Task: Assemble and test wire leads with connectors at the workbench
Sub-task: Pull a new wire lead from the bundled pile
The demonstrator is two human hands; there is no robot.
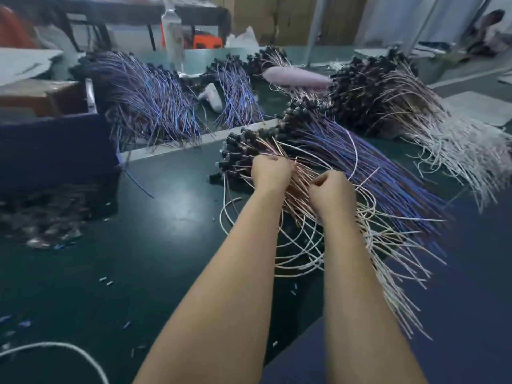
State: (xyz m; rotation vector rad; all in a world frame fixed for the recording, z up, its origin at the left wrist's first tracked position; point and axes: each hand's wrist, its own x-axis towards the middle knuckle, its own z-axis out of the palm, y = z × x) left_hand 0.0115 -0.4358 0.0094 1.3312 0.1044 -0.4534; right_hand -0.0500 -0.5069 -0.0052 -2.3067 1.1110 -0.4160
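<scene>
You are reaching over the green table [166, 217] into a bundle of pink wire leads [301, 177]. Your left hand [271, 171] is gripping the leads, nearer their black connectors [235, 153]. Your right hand [331, 192] is clenched; whether it is pinching a strand, I cannot tell. The leads are running from the far-left connectors to near-right loose ends.

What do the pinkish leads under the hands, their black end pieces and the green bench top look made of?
The pinkish leads: thin flexible wire in smooth, probably plastic insulation; they bend and loop freely. The black end pieces: seemingly moulded matte plastic, too blurred for detail. The green bench top: smooth, slightly glossy mat, perhaps rubber or vinyl; it reflects a soft light patch.
</scene>
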